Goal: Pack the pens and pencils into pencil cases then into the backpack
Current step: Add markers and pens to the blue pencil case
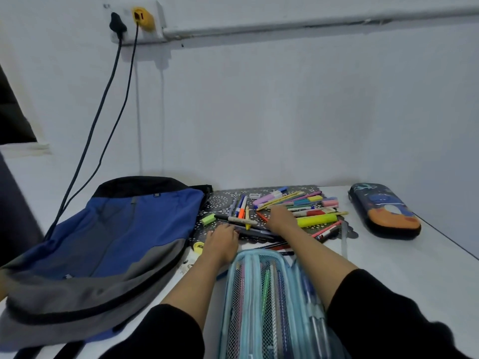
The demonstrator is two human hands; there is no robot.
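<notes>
A pile of pens, pencils and markers (298, 203) lies on a dark patterned mat (223, 200) at the middle of the white table. My right hand (281, 218) reaches into the pile, fingers down on the pens; what it grips is hidden. My left hand (223, 238) rests on dark pens at the mat's near edge. A light blue mesh pencil case (269, 301) lies open between my forearms with several pens inside. The blue and grey backpack (103, 244) lies flat at the left. A dark hard pencil case (383, 211) with an orange print sits zipped at the right.
Two black cables (103, 104) hang from a wall socket down behind the backpack. A green eraser (208, 218) and a yellow sharpener (198, 247) lie near the mat's left edge. The wall stands close behind the table. Bare white tabletop (401, 260) stretches to the right.
</notes>
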